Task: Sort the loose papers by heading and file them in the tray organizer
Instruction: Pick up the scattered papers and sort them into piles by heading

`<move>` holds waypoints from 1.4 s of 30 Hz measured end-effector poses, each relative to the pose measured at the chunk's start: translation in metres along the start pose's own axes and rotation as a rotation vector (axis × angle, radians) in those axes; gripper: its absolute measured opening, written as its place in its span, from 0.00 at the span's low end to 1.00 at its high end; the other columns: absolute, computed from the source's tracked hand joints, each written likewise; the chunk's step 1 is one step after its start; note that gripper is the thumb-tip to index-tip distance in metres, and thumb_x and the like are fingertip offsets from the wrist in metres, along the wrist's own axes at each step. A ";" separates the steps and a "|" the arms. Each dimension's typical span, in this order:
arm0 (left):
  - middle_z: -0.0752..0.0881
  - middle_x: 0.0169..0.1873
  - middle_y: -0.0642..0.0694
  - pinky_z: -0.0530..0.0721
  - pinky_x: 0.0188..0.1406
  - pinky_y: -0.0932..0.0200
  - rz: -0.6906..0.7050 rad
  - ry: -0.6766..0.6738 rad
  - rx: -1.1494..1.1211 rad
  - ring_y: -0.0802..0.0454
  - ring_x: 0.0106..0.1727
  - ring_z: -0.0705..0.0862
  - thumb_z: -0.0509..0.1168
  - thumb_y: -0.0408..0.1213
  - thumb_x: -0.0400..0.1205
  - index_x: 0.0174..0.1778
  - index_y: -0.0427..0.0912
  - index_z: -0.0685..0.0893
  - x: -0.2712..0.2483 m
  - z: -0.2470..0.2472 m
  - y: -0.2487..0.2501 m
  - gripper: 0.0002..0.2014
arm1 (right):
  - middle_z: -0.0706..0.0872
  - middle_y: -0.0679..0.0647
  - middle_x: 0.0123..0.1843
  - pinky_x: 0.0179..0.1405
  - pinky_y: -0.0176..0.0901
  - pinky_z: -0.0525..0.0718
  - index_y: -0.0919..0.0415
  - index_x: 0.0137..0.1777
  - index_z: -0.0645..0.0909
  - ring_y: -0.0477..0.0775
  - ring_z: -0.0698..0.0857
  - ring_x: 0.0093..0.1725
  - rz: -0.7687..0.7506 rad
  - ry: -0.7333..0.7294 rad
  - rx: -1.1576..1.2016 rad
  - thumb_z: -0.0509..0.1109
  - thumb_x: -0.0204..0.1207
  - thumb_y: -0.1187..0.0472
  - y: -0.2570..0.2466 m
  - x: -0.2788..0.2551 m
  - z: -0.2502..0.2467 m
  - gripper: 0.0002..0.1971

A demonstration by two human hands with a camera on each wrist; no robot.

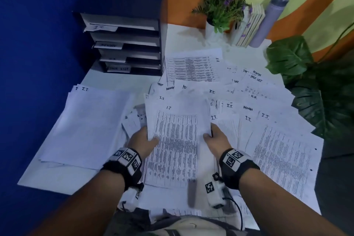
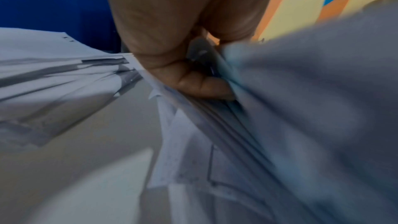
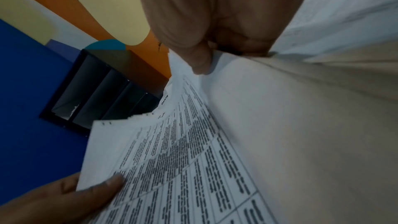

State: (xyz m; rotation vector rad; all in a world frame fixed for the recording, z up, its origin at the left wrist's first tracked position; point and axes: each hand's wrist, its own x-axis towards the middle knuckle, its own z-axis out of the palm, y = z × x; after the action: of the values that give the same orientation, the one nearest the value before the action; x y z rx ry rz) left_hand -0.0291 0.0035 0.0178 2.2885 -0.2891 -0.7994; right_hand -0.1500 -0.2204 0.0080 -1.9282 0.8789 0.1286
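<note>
Both hands hold a sheaf of printed sheets headed "I.T." (image 1: 177, 136) above the table's middle. My left hand (image 1: 142, 141) grips its left edge, thumb on top (image 3: 112, 183); in the left wrist view the fingers (image 2: 200, 86) curl round several sheet edges (image 2: 215, 117). My right hand (image 1: 215, 136) pinches the right edge, thumb (image 3: 201, 60) on the top sheet (image 3: 172, 159). A neat "I.T." pile (image 1: 84, 126) lies at the left. Loose papers (image 1: 249, 101) headed ADMIN, H.R., I.T. and TASK LIST fan out behind and to the right. The dark tray organizer (image 1: 126, 44) with labelled shelves stands at the back left.
A potted purple flower (image 1: 222, 9), upright books (image 1: 251, 25) and a grey bottle (image 1: 270, 19) stand at the back of the white table (image 1: 118, 80). Big green leaves (image 1: 316, 90) overhang the right edge. A blue wall (image 1: 34, 44) borders the left.
</note>
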 end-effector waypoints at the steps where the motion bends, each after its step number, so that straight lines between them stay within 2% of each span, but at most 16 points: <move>1: 0.84 0.55 0.50 0.81 0.58 0.55 0.027 0.008 0.022 0.48 0.57 0.84 0.67 0.43 0.83 0.68 0.46 0.78 -0.003 0.001 -0.001 0.18 | 0.81 0.50 0.63 0.55 0.40 0.73 0.54 0.75 0.72 0.52 0.79 0.58 -0.029 0.012 -0.015 0.59 0.81 0.69 0.002 0.000 0.000 0.23; 5: 0.85 0.51 0.50 0.83 0.58 0.51 0.053 0.068 -0.061 0.48 0.53 0.84 0.69 0.34 0.80 0.65 0.47 0.78 -0.017 0.002 -0.005 0.17 | 0.82 0.59 0.53 0.47 0.44 0.78 0.54 0.52 0.78 0.60 0.82 0.49 -0.021 0.114 -0.134 0.60 0.70 0.63 0.018 0.009 -0.002 0.12; 6: 0.85 0.51 0.51 0.83 0.59 0.49 0.048 0.053 -0.102 0.48 0.54 0.84 0.70 0.35 0.79 0.63 0.49 0.78 -0.018 0.003 -0.009 0.17 | 0.79 0.59 0.55 0.48 0.44 0.77 0.52 0.52 0.76 0.60 0.81 0.51 0.009 0.140 -0.165 0.61 0.71 0.64 0.022 0.010 -0.005 0.11; 9: 0.88 0.55 0.53 0.86 0.59 0.40 -0.043 -0.136 -0.277 0.49 0.57 0.87 0.76 0.42 0.68 0.60 0.56 0.79 -0.022 -0.001 -0.021 0.25 | 0.74 0.58 0.70 0.58 0.44 0.77 0.54 0.73 0.73 0.60 0.80 0.63 0.032 0.076 -0.190 0.63 0.78 0.67 0.026 0.005 -0.016 0.23; 12: 0.87 0.58 0.54 0.89 0.41 0.52 -0.040 -0.242 -0.284 0.50 0.57 0.87 0.75 0.44 0.74 0.64 0.60 0.77 -0.022 0.001 -0.023 0.23 | 0.80 0.54 0.66 0.60 0.41 0.78 0.56 0.76 0.72 0.55 0.82 0.62 -0.002 0.054 -0.122 0.64 0.82 0.62 0.026 0.002 -0.025 0.22; 13: 0.87 0.57 0.52 0.88 0.39 0.52 -0.003 -0.208 -0.213 0.50 0.56 0.87 0.72 0.41 0.77 0.62 0.60 0.77 -0.021 0.002 -0.018 0.20 | 0.82 0.54 0.63 0.61 0.40 0.77 0.57 0.75 0.74 0.54 0.82 0.61 -0.001 0.114 -0.090 0.65 0.82 0.60 0.026 0.003 -0.029 0.20; 16: 0.87 0.54 0.49 0.87 0.55 0.47 0.049 0.014 -0.024 0.47 0.51 0.86 0.63 0.33 0.80 0.64 0.55 0.80 -0.014 -0.004 -0.004 0.19 | 0.80 0.59 0.69 0.61 0.40 0.76 0.57 0.76 0.73 0.57 0.82 0.62 0.099 0.327 -0.005 0.67 0.82 0.61 0.036 0.007 -0.052 0.23; 20: 0.85 0.43 0.44 0.86 0.45 0.49 0.177 0.359 0.082 0.41 0.42 0.84 0.59 0.29 0.84 0.64 0.47 0.80 -0.015 -0.038 0.024 0.15 | 0.62 0.57 0.82 0.75 0.64 0.66 0.47 0.79 0.66 0.63 0.63 0.79 0.355 0.513 -0.346 0.57 0.85 0.50 0.064 -0.008 -0.082 0.22; 23: 0.81 0.36 0.44 0.84 0.41 0.50 0.277 0.606 0.039 0.39 0.38 0.82 0.59 0.29 0.84 0.61 0.45 0.81 -0.024 -0.067 0.050 0.13 | 0.53 0.53 0.85 0.77 0.69 0.61 0.45 0.77 0.64 0.63 0.54 0.82 0.407 0.396 -0.378 0.57 0.83 0.57 0.082 -0.018 -0.088 0.22; 27: 0.83 0.44 0.45 0.75 0.47 0.56 0.293 0.721 -0.155 0.48 0.45 0.79 0.61 0.30 0.84 0.60 0.38 0.82 -0.027 -0.086 0.077 0.10 | 0.55 0.51 0.85 0.79 0.60 0.62 0.44 0.77 0.67 0.62 0.57 0.82 0.219 0.203 -0.455 0.62 0.79 0.57 0.084 -0.017 -0.072 0.25; 30: 0.84 0.50 0.48 0.79 0.53 0.57 0.284 0.620 -0.365 0.52 0.48 0.81 0.64 0.29 0.83 0.64 0.39 0.83 -0.023 -0.078 0.087 0.13 | 0.64 0.56 0.82 0.76 0.50 0.71 0.53 0.73 0.77 0.60 0.72 0.76 0.022 0.183 -0.276 0.64 0.80 0.63 0.072 -0.010 -0.061 0.21; 32: 0.85 0.50 0.51 0.80 0.49 0.63 0.235 0.441 -0.448 0.56 0.45 0.84 0.65 0.27 0.82 0.65 0.46 0.82 -0.013 -0.059 0.083 0.17 | 0.69 0.59 0.78 0.73 0.50 0.75 0.58 0.73 0.77 0.62 0.78 0.70 -0.002 0.259 -0.239 0.64 0.79 0.68 0.069 -0.007 -0.073 0.22; 34: 0.87 0.52 0.48 0.85 0.49 0.58 0.161 0.246 -0.436 0.52 0.48 0.86 0.66 0.25 0.81 0.64 0.49 0.82 0.000 -0.032 0.072 0.19 | 0.71 0.63 0.75 0.74 0.54 0.74 0.60 0.74 0.76 0.65 0.75 0.71 0.080 0.422 -0.278 0.66 0.78 0.68 0.075 -0.004 -0.095 0.23; 37: 0.89 0.55 0.43 0.84 0.62 0.39 0.027 0.033 -0.436 0.42 0.55 0.87 0.67 0.24 0.81 0.59 0.51 0.84 0.008 0.010 0.061 0.18 | 0.67 0.63 0.78 0.73 0.57 0.70 0.57 0.78 0.71 0.69 0.69 0.73 0.364 0.573 -0.252 0.64 0.80 0.62 0.087 -0.008 -0.128 0.25; 40: 0.89 0.55 0.48 0.81 0.67 0.42 -0.010 -0.072 -0.456 0.46 0.58 0.86 0.68 0.23 0.80 0.56 0.52 0.85 0.004 0.045 0.056 0.17 | 0.68 0.66 0.76 0.71 0.55 0.70 0.57 0.79 0.67 0.71 0.71 0.72 0.516 0.509 -0.145 0.61 0.82 0.61 0.096 -0.005 -0.138 0.25; 42: 0.89 0.54 0.52 0.78 0.69 0.46 -0.031 -0.140 -0.508 0.49 0.59 0.86 0.69 0.24 0.80 0.53 0.54 0.84 -0.001 0.057 0.058 0.17 | 0.76 0.66 0.68 0.65 0.52 0.75 0.58 0.70 0.75 0.68 0.78 0.65 0.469 0.464 -0.106 0.62 0.79 0.62 0.101 -0.002 -0.137 0.19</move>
State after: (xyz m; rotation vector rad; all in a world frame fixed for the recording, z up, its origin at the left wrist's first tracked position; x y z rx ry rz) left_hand -0.0642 -0.0702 0.0245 1.7698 -0.0963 -0.9291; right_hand -0.2513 -0.3569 0.0055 -1.8442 1.6574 0.0014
